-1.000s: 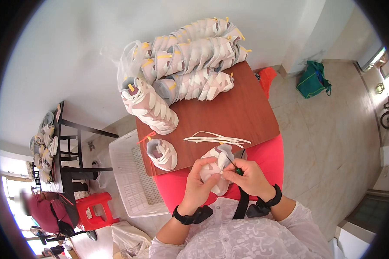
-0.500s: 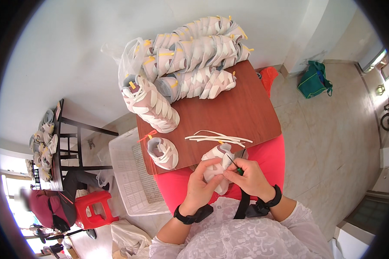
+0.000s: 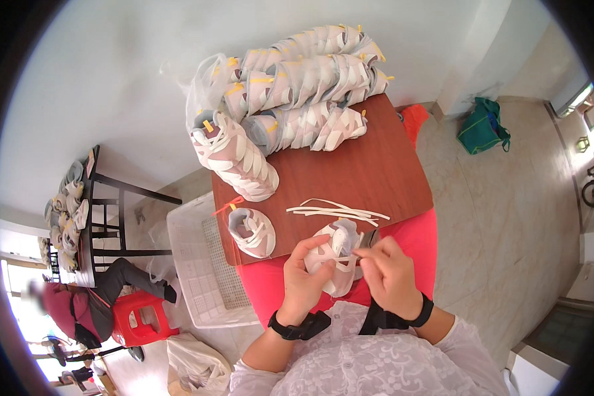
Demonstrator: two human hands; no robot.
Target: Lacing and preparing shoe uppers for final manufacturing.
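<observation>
A pale pink and white shoe upper [image 3: 335, 277] with a grey lining sits over my lap at the table's near edge. My left hand [image 3: 305, 274] grips it from its left side, thumb on the front. My right hand [image 3: 391, 274] is closed beside the opening, its fingertips by the white lacing; what they pinch is too small to make out. Several loose white laces [image 3: 336, 212] lie on the brown table [image 3: 350, 175] just beyond. To the left stands another laced shoe upper [image 3: 252, 232] with an orange-red tie by it.
Nested rows of shoe uppers [image 3: 303, 82] fill the table's far side, with one stack [image 3: 234, 158] at its left. A white plastic crate [image 3: 201, 264] stands left of the table. Farther left, a person sits on a red stool [image 3: 142, 323]. A green bag [image 3: 483, 125] lies right.
My right hand has drawn back slightly and curled closed; the thin green-handled tool seen in it earlier no longer shows clearly. The left hand keeps hold of the upper, whose opening is now more exposed.
</observation>
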